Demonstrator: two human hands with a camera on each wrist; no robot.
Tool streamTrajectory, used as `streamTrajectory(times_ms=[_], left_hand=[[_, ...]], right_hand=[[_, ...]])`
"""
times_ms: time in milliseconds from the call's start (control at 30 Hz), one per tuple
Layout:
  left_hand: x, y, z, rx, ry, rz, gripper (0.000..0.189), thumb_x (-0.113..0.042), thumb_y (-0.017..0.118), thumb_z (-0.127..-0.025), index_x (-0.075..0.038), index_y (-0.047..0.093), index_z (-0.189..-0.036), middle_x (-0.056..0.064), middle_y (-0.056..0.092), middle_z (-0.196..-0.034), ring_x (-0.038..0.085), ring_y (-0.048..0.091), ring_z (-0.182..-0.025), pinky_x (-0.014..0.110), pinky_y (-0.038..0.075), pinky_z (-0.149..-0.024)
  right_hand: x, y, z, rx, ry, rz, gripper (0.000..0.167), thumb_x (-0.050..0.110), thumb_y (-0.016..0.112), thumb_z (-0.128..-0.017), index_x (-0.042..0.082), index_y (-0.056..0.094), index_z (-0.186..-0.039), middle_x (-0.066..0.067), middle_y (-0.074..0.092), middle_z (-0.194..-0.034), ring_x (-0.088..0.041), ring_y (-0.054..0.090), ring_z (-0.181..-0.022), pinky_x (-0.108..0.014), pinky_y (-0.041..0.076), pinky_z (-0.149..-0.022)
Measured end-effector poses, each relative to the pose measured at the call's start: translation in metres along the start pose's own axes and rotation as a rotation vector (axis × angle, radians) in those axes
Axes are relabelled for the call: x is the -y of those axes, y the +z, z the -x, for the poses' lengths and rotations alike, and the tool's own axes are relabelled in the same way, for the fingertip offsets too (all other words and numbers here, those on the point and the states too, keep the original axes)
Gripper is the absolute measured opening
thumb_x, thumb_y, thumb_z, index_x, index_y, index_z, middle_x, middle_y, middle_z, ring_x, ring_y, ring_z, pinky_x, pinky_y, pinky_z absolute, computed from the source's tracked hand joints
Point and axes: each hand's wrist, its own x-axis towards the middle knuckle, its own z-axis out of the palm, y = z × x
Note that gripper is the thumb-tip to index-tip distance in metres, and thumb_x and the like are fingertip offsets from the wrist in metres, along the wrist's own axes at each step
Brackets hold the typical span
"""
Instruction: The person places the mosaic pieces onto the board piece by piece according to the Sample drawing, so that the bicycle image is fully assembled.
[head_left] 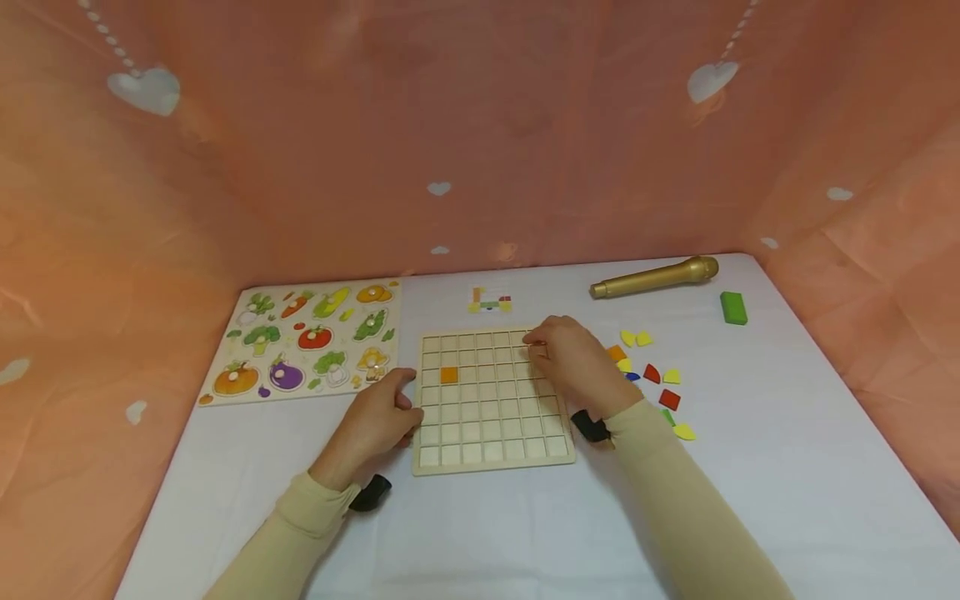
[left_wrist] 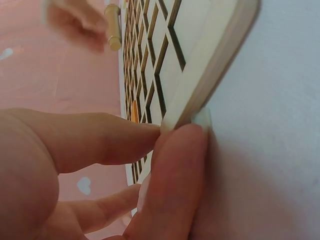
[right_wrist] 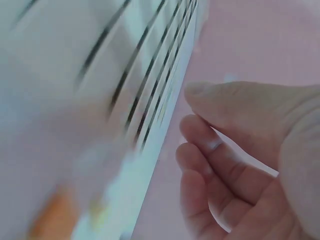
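A pale wooden grid board (head_left: 491,408) lies on the white table, with one orange square tile (head_left: 449,375) in a cell at its upper left. At the board's left edge is my left hand (head_left: 378,421); in the left wrist view its thumb and a finger (left_wrist: 177,175) pinch the rim. Above the board's upper right part hovers my right hand (head_left: 573,362), its fingers loosely bent. No piece shows between thumb and fingertips (right_wrist: 192,125) in the right wrist view. Colored pieces, such as a red square (head_left: 670,400), lie right of the board, partly hidden by the right forearm.
A vegetable puzzle board (head_left: 300,346) lies at the left. Behind the grid board sits a small pattern card (head_left: 490,301). A gold microphone (head_left: 652,277) and a green block (head_left: 733,307) are at the back right. Pink cloth (head_left: 480,150) with hearts surrounds the table.
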Motion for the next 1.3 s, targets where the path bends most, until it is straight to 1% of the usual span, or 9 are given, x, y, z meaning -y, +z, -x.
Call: streamTrajectory(times_ms=[67, 200, 333, 467, 533, 700, 833, 1000, 1300], left_hand=[[0.0, 0.0, 0.001, 0.006, 0.0, 0.0, 0.066, -0.007, 0.072, -0.095, -0.006, 0.049, -0.157, 0.012, 0.065, -0.102, 0.018, 0.067, -0.066, 0.029, 0.058, -0.06], [0.0, 0.0, 0.001, 0.011, -0.003, -0.003, 0.066, -0.008, 0.072, -0.096, -0.006, 0.049, -0.158, 0.012, 0.066, -0.103, 0.017, 0.068, -0.067, 0.029, 0.058, -0.06], [0.001, 0.0, 0.001, 0.013, 0.0, -0.007, 0.066, -0.008, 0.072, -0.096, -0.006, 0.049, -0.158, 0.012, 0.066, -0.103, 0.018, 0.068, -0.068, 0.029, 0.058, -0.06], [0.002, -0.003, 0.002, 0.009, 0.001, -0.006, 0.066, -0.008, 0.072, -0.097, -0.005, 0.048, -0.158, 0.012, 0.066, -0.102, 0.018, 0.068, -0.068, 0.029, 0.057, -0.06], [0.001, -0.003, 0.002, 0.007, 0.001, 0.004, 0.065, -0.007, 0.072, -0.097, -0.005, 0.049, -0.158, 0.012, 0.066, -0.101, 0.018, 0.068, -0.067, 0.03, 0.059, -0.06], [0.001, 0.0, 0.001, 0.004, 0.006, 0.017, 0.065, -0.007, 0.072, -0.095, -0.006, 0.05, -0.157, 0.012, 0.066, -0.101, 0.017, 0.068, -0.066, 0.029, 0.059, -0.06], [-0.001, 0.001, 0.001, -0.003, -0.011, 0.021, 0.067, -0.006, 0.073, -0.093, -0.007, 0.05, -0.157, 0.011, 0.065, -0.101, 0.017, 0.068, -0.066, 0.029, 0.058, -0.061], [-0.002, 0.002, 0.002, -0.003, -0.025, 0.023, 0.067, -0.006, 0.073, -0.094, -0.008, 0.05, -0.157, 0.011, 0.064, -0.102, 0.017, 0.068, -0.067, 0.029, 0.059, -0.061], [-0.002, 0.001, 0.003, -0.013, -0.018, 0.009, 0.067, -0.006, 0.073, -0.094, -0.007, 0.05, -0.157, 0.011, 0.065, -0.102, 0.017, 0.068, -0.066, 0.029, 0.058, -0.06]], right_hand=[[-0.018, -0.01, 0.011, -0.014, 0.046, 0.014, 0.028, 0.011, 0.07, -0.102, 0.004, 0.078, -0.127, -0.012, 0.075, -0.122, -0.032, 0.066, -0.122, -0.049, 0.056, -0.108], [-0.051, -0.025, 0.03, -0.026, 0.128, 0.015, 0.029, 0.01, 0.07, -0.101, 0.003, 0.077, -0.128, -0.016, 0.074, -0.124, -0.036, 0.065, -0.118, -0.054, 0.056, -0.106], [-0.069, -0.035, 0.044, -0.025, 0.208, -0.007, 0.031, 0.014, 0.07, -0.102, 0.002, 0.076, -0.13, -0.019, 0.072, -0.128, -0.037, 0.063, -0.119, -0.058, 0.054, -0.108], [-0.074, -0.039, 0.047, -0.025, 0.253, 0.011, 0.032, 0.016, 0.073, -0.102, 0.001, 0.075, -0.13, -0.022, 0.071, -0.131, -0.041, 0.063, -0.123, -0.061, 0.051, -0.112], [-0.075, -0.039, 0.046, -0.03, 0.267, 0.023, 0.032, 0.017, 0.075, -0.101, 0.001, 0.076, -0.128, -0.022, 0.072, -0.13, -0.041, 0.064, -0.121, -0.061, 0.052, -0.111], [-0.082, -0.038, 0.049, -0.024, 0.299, 0.041, 0.034, 0.021, 0.077, -0.1, -0.002, 0.076, -0.126, -0.022, 0.074, -0.12, -0.036, 0.063, -0.106, -0.058, 0.055, -0.101], [-0.085, -0.036, 0.051, -0.015, 0.321, 0.034, 0.038, 0.023, 0.079, -0.099, -0.004, 0.075, -0.126, -0.021, 0.074, -0.117, -0.035, 0.062, -0.102, -0.056, 0.056, -0.098], [-0.085, -0.035, 0.053, -0.021, 0.342, 0.025, 0.039, 0.024, 0.079, -0.099, -0.003, 0.075, -0.126, -0.022, 0.074, -0.122, -0.035, 0.063, -0.105, -0.057, 0.056, -0.101], [-0.085, -0.035, 0.05, -0.019, 0.339, 0.021, 0.035, 0.02, 0.077, -0.101, -0.003, 0.075, -0.127, -0.024, 0.073, -0.126, -0.037, 0.064, -0.109, -0.059, 0.056, -0.104]])
